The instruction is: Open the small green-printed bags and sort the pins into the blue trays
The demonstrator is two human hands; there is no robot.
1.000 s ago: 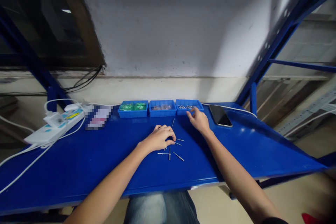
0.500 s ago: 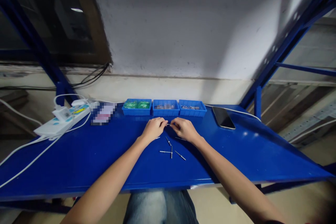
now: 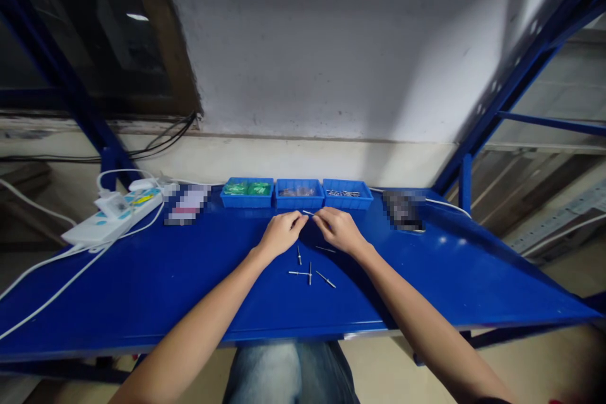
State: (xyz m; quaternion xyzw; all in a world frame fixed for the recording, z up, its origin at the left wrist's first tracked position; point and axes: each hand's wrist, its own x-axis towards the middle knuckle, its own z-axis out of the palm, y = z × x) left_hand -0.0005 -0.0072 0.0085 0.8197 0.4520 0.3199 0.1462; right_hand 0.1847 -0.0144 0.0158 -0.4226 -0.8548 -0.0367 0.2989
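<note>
Over the blue table, my left hand (image 3: 283, 231) and my right hand (image 3: 337, 228) are close together, fingers bent. A thin metal rivet (image 3: 307, 213) spans the small gap between them, its right end at my right fingertips. My left fingers are pinched together, and what they hold is too small to make out. Just below the hands lie a short rivet (image 3: 299, 256) and a thin pin (image 3: 326, 249). Nearer the front edge are a rivet lying sideways (image 3: 298, 273), one pointing away from me (image 3: 310, 273) and a slanted one (image 3: 326, 279).
Three blue bins stand at the back: one with green packets (image 3: 247, 202), a middle one (image 3: 299, 203) with small parts, and one with rivets (image 3: 348, 203). A white power strip (image 3: 111, 218) with cables lies left, a partly blurred phone (image 3: 403, 211) right.
Both hands have shifted slightly, and the rivet between them is now higher up. The short rivet below them has turned more upright in view. The thin piece by my left hand no longer shows.
</note>
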